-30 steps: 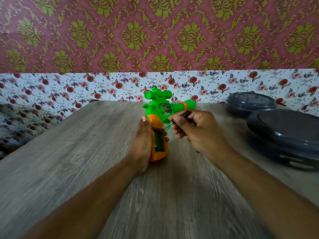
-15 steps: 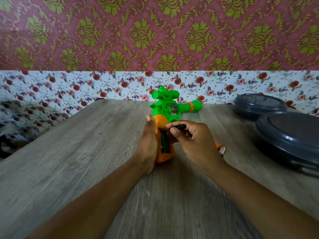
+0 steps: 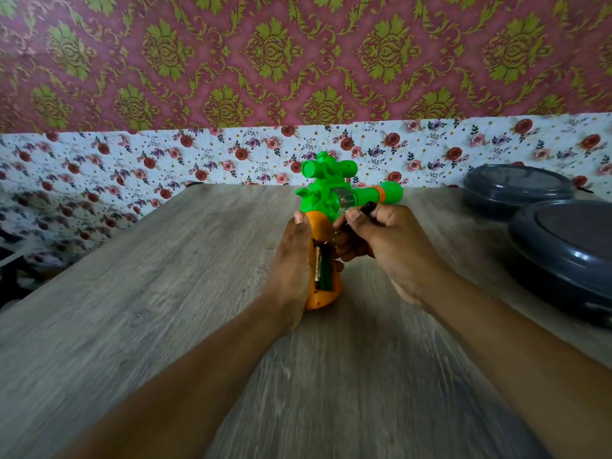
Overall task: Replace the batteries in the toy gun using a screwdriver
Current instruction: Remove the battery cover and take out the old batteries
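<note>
A green toy gun (image 3: 331, 190) with an orange grip lies on the wooden table (image 3: 165, 293), barrel pointing right. The grip's battery bay is uncovered and a green-and-gold battery (image 3: 322, 268) sits inside. My left hand (image 3: 293, 260) clasps the grip from the left side. My right hand (image 3: 387, 246) is closed around a thin black-handled screwdriver (image 3: 366, 208), its metal tip angled down toward the top end of the battery bay.
Two dark grey lidded containers stand at the right, the smaller container (image 3: 516, 190) behind the bigger container (image 3: 569, 250). A floral wall runs along the table's far edge. The table's left edge drops off toward a dark area.
My right hand rose from the bay and tilted the screwdriver back up, its tip now at the bay's top. A small battery seen on the table half a second ago is now hidden behind that hand.
</note>
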